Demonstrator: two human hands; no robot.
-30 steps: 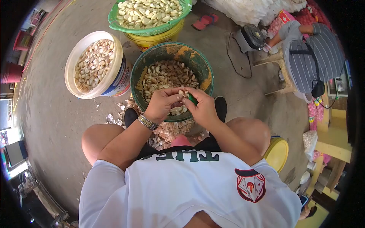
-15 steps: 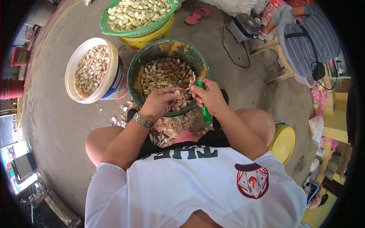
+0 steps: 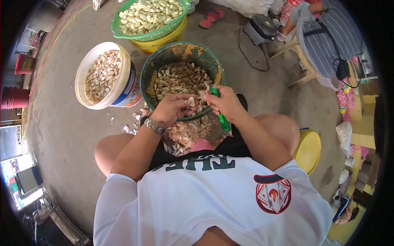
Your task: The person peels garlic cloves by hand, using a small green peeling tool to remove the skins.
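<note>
Over the near part of a green tub (image 3: 144, 78), my left hand (image 3: 174, 108) pinches a pale garlic clove (image 3: 191, 101) between its fingertips. My right hand (image 3: 225, 102) is wrapped round a knife with a green handle (image 3: 223, 122), whose blade I cannot make out. Thin peel shows at the right fingertips, and the two hands are close but apart. Brownish unpeeled cloves (image 3: 176, 80) fill the bottom of the tub. Loose peel (image 3: 186, 135) lies heaped on the floor between my legs.
Left of the tub, a white bucket (image 3: 82, 78) holds unpeeled cloves. Beyond it, a green basket (image 3: 117, 28) of peeled cloves rests on a yellow bucket (image 3: 164, 41). A yellow lid (image 3: 308, 152) is by my right knee. A person (image 3: 299, 18) is near a plastic chair (image 3: 308, 61).
The clove in my left hand shows paler and more fully. My right hand has drawn slightly away from it, with peel now at its fingertips. The view has shifted a little.
</note>
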